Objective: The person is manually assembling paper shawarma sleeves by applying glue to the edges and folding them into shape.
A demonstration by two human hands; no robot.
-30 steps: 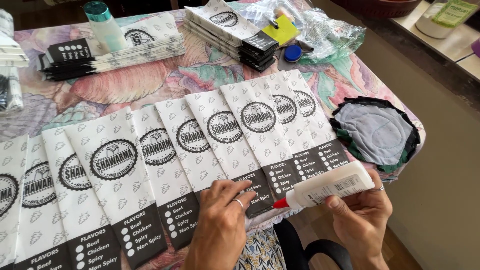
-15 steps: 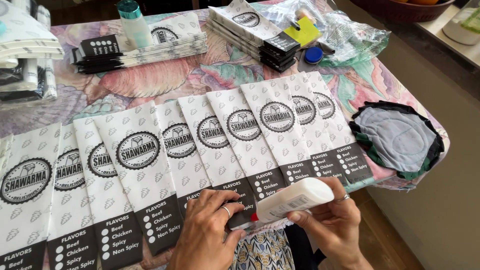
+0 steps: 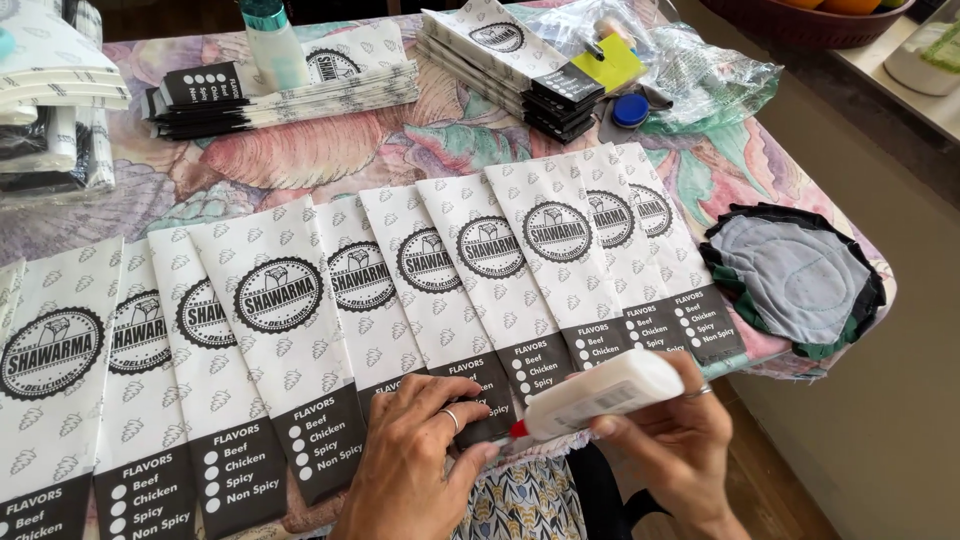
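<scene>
Item: glue bottle [image 3: 600, 393], white plastic, with a red nozzle at its left end. It lay nearly level over the near edge of the table [image 3: 300, 160], nozzle touching the dark bottom flap of one paper bag.

Handling, as judged: light, rigid enough to grip round the middle, yet likely to give under a squeeze; smooth, so a full wrap of the fingers suited it better than a pinch. Best held at the body, clear of the nozzle.

Item: paper bags [image 3: 420, 290], flat, white with a round black emblem and a dark band at the bottom. They lay overlapped in a row across the table. Judged thin, limp, easily creased or shifted; best pinned flat with the fingers near the flap being worked.

Right hand [image 3: 670, 440]: fingers closed round the bottle's body, wrist low at the table edge, ring on one finger.

Left hand [image 3: 415, 455]: palm down, fingers together, pressing the bag's dark flap just beside the nozzle; it gripped nothing.

Also present: further bag stacks [image 3: 290, 85] at the far side, a second bottle [image 3: 270, 40], a round cloth pad [image 3: 795, 275] at right.
</scene>
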